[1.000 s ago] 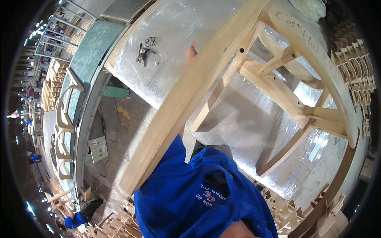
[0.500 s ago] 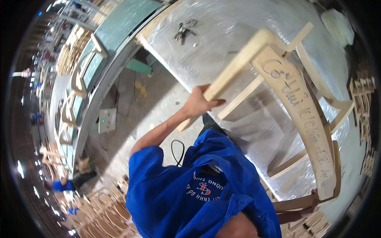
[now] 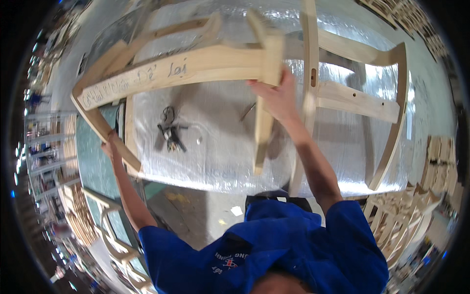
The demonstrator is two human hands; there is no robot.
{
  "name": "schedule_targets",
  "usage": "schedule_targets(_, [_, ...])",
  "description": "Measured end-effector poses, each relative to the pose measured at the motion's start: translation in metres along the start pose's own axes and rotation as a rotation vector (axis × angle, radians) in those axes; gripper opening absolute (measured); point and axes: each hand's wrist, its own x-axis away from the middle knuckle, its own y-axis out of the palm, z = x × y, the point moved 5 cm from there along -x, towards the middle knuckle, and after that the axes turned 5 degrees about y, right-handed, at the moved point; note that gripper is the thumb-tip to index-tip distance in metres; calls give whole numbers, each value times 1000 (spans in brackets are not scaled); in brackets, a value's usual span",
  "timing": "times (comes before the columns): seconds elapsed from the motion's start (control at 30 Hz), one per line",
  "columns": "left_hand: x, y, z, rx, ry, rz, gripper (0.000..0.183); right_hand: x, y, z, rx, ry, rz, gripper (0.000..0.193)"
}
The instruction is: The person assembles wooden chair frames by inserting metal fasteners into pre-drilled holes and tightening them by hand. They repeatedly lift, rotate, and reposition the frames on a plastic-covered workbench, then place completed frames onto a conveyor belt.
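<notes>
A pale wooden chair frame [image 3: 210,63] with handwriting along its curved rail is held up over the table's far half. My left hand [image 3: 111,146] is closed around its left leg. At the right corner, by the joint of rail and leg, my right hand [image 3: 280,98] grips the same frame. Just right of that hand, a second wooden chair frame [image 3: 357,100] with drilled holes stands on the plastic-wrapped table [image 3: 215,157]. Below the held rail, a black hand tool with a cord [image 3: 171,134] lies on the table, beside a small white piece [image 3: 199,140].
A green-topped bench [image 3: 95,157] runs along the left, with curved wooden frames [image 3: 115,235] on it near its lower end. Stacked wooden parts [image 3: 399,215] stand at lower right, and more piles [image 3: 440,157] lie at the right edge. A paper scrap [image 3: 237,210] is on the floor.
My view has turned toward the table. The held chair frame has swung round from the right to lie across in front of me, and both hands now show on it.
</notes>
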Motion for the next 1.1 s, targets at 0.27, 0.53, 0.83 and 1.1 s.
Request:
schedule_targets(0.27, [-35,53,-86,-156,-37,-106,43,-89,6,135,59,279,-251,48])
schedule_targets(0.53, [-1,85,-35,-376,510,216,56,-180,-46,212,1220,-243,-83,28])
schedule_targets(0.83, [278,231,140,224,1042,30,48,-40,-144,-31,696,-276,-35,11])
schedule_targets(1.1, [481,379,193,106,420,-748,74,-44,-302,-5,965,-126,4,9])
